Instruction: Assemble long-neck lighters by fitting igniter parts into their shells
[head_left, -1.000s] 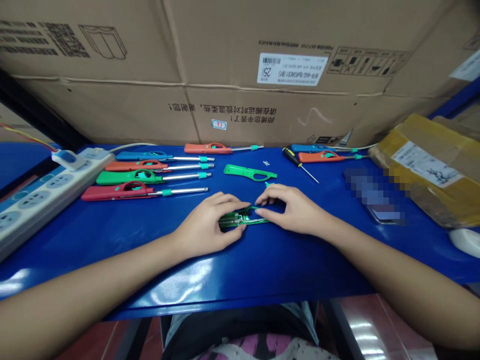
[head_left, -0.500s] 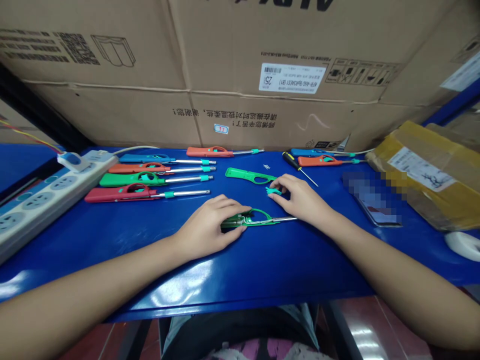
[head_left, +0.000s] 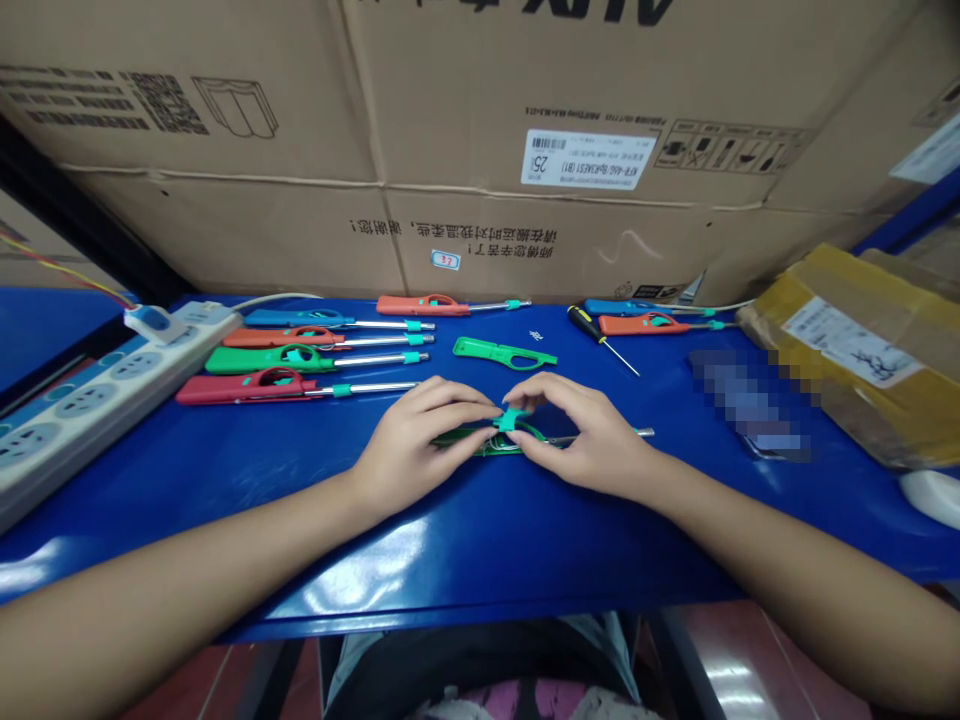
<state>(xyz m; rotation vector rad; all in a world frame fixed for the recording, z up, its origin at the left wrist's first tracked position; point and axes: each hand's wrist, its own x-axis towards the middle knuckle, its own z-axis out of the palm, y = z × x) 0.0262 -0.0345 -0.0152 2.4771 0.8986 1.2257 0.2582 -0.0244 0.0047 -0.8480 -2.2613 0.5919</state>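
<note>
An opened green lighter (head_left: 534, 432) with wires inside and a metal tube pointing right lies on the blue table in front of me. Round its handle end is my left hand (head_left: 416, 437), closed, with fingertips meeting near the trigger loop. My right hand (head_left: 589, 432) pinches a small teal trigger piece (head_left: 509, 419) above the loop, close to the left fingertips. Part of the lighter is hidden under both hands. Beyond them lies the loose green half shell (head_left: 480, 348) with its own loop.
Several assembled lighters, one of them red (head_left: 240, 388), lie at left beside a white power strip (head_left: 105, 385). An orange lighter (head_left: 420, 305), small screws (head_left: 534, 335) and a screwdriver (head_left: 589, 322) lie at the back. A phone (head_left: 739, 400) and a taped parcel (head_left: 862, 350) are at right.
My right hand has moved left and nearer to me, bringing the teal trigger piece over the lighter's loop. My left hand stays on the lighter, its fingertips now beside the piece.
</note>
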